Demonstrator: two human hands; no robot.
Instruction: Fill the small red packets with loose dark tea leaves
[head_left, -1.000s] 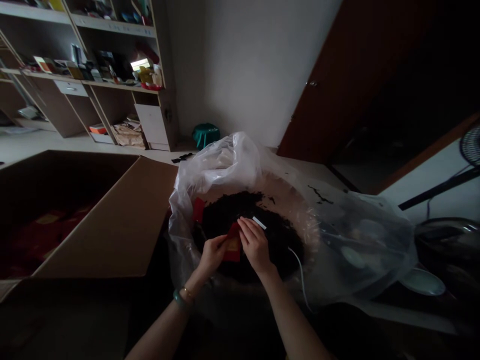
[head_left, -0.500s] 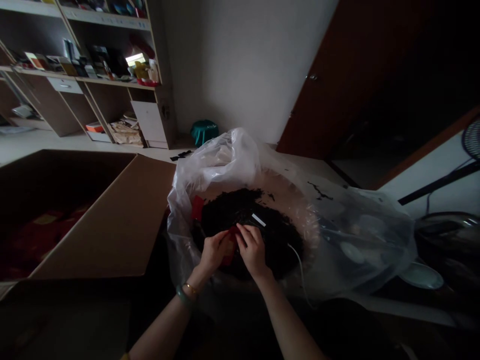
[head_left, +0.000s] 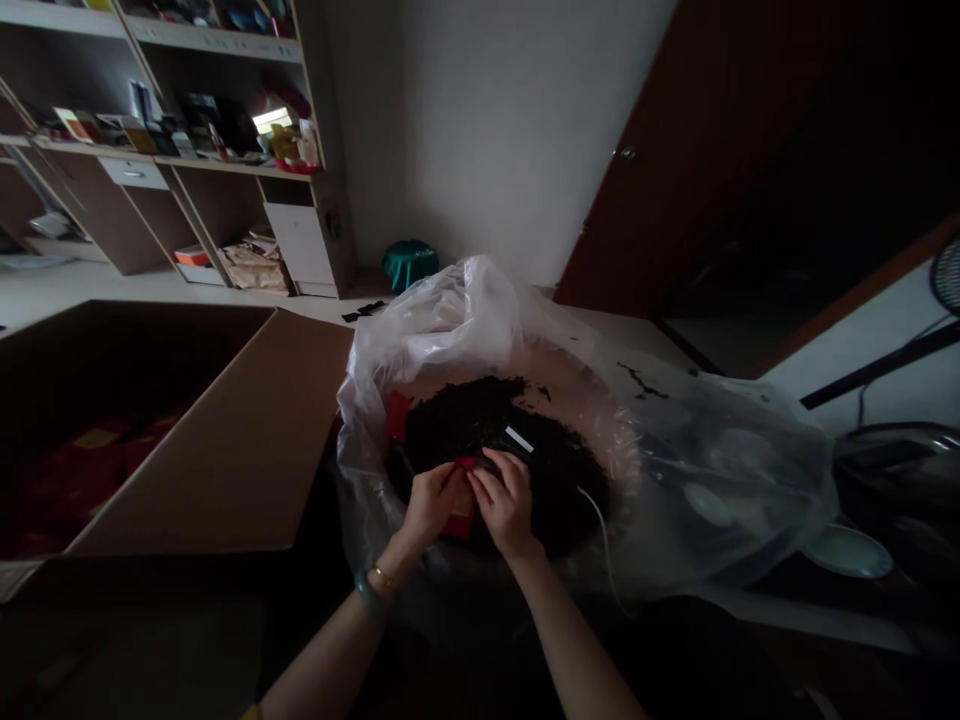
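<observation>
A big clear plastic bag stands open in front of me, holding a heap of dark loose leaves. My left hand and my right hand meet over the near edge of the heap. Both have their fingers pinched on a small red packet, which they mostly cover. A second red packet leans at the heap's left side. A small white strip lies on the leaves just beyond my right fingers. A green bracelet sits on my left wrist.
A large open cardboard box with red packets inside stands to the left. Shelves full of items line the far wall. A white cable runs down the bag's front. A dark pot and a fan stand are at the right.
My hands have drawn closer together over the red packet, which now shows less; it looked open and upright a second ago. The view shifted slightly.
</observation>
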